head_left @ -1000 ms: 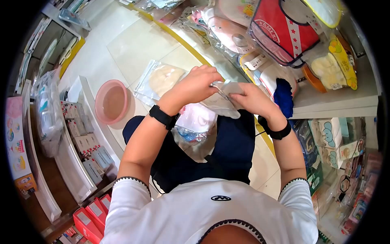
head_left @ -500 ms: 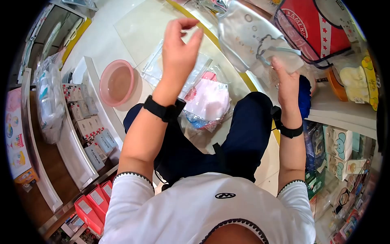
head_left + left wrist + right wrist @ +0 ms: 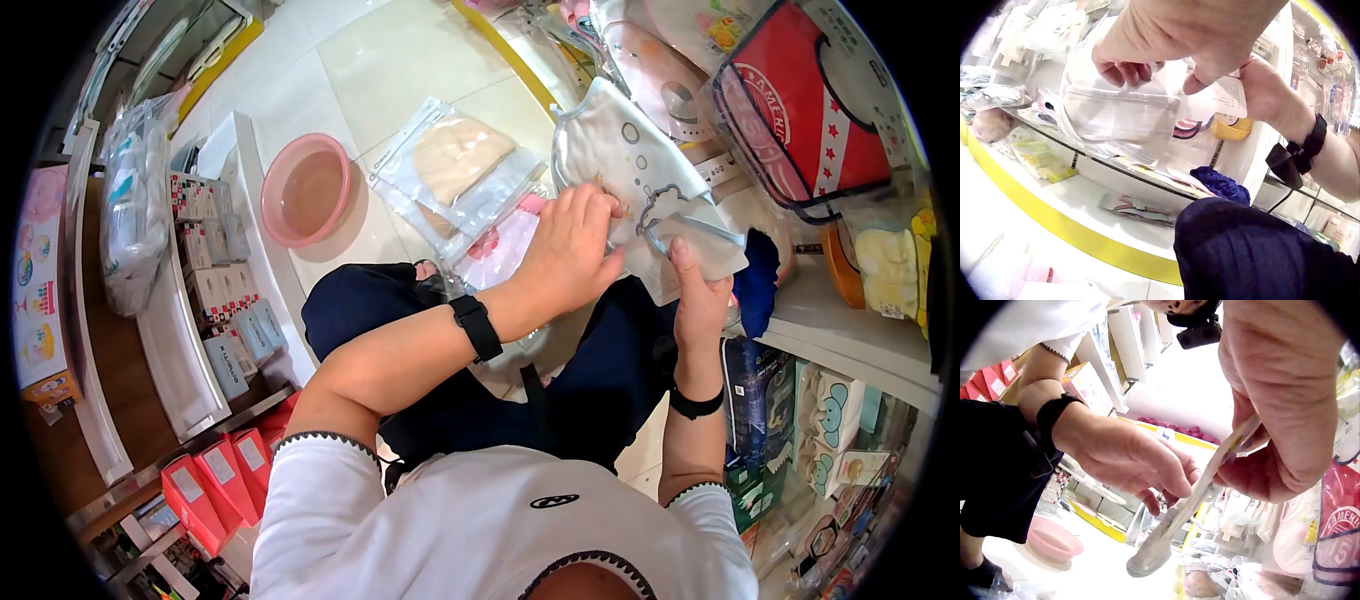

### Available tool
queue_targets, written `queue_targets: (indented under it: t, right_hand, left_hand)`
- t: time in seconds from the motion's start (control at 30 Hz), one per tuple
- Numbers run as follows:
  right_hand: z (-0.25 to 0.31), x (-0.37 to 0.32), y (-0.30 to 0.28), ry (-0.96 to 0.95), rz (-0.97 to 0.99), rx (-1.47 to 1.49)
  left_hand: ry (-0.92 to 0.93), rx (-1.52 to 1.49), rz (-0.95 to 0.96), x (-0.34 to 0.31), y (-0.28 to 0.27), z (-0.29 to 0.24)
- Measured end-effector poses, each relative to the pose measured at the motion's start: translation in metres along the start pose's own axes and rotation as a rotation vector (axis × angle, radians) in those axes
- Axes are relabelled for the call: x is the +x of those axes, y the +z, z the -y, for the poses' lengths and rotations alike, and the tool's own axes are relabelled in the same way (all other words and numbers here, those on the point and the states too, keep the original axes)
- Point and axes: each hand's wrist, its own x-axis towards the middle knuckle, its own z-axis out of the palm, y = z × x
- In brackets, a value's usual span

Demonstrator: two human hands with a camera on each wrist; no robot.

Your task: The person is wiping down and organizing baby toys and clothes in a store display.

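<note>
A pale bib point(image 3: 625, 150) with light blue trim and a grey cartoon outline is held up before the person's knees. My right hand point(image 3: 703, 315) pinches its lower right part, thumb on top and fingers behind. Over the bib's lower left side lies my left hand point(image 3: 562, 250), its fingertips right at the fabric. In the left wrist view, left thumb and fingers stand apart over the pale cloth point(image 3: 1116, 115), and a white printed tag point(image 3: 1230, 97) shows by the right hand. The right wrist view has the bib point(image 3: 1163, 534) edge-on between both hands.
Bagged beige cloth point(image 3: 465, 160) and a pink packaged item point(image 3: 490, 250) lie on the floor, near a pink basin point(image 3: 305, 190). On the right shelf are a red bib point(image 3: 800, 110) and a dark blue cloth point(image 3: 758, 285). Small boxes point(image 3: 220, 280) line the left shelf.
The pale bib came unfolded and lifted to the right in my right hand. My left hand swung away from it, then came back down over its left side.
</note>
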Motion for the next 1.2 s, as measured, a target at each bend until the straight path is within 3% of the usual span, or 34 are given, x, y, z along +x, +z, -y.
queue_targets:
  t: [0.2,0.43,0.63,0.77,0.87,1.0,1.13,1.2]
  right_hand:
    - [-0.009,-0.001,0.002,0.052,-0.01,0.13]
    - [-0.035,0.008,-0.004,0.131,-0.042,0.195]
    - [-0.056,0.005,0.003,0.338,0.019,0.478]
    - [-0.069,0.007,0.012,0.397,0.057,0.55]
    - [-0.059,0.009,0.008,0.453,0.07,0.613]
    - [-0.049,0.016,-0.005,0.538,0.069,0.736]
    - [-0.05,0.016,-0.005,0.445,0.076,0.582]
    - [-0.062,0.018,-0.003,0.313,0.025,0.279]
  left_hand:
    - [-0.024,-0.047,0.026,0.008,0.002,0.011]
    - [-0.276,-0.222,0.151,0.014,-0.004,-0.003]
    - [-0.006,-0.172,0.164,-0.001,0.008,-0.014]
    - [0.182,0.072,0.152,0.0,0.005,-0.015]
    - [0.106,0.395,0.256,-0.003,0.006,-0.005]
    - [0.059,0.23,0.277,-0.003,0.004,-0.011]
    - [0.097,0.111,0.364,-0.001,0.006,-0.003]
    - [0.161,0.139,0.383,-0.001,0.01,0.01]
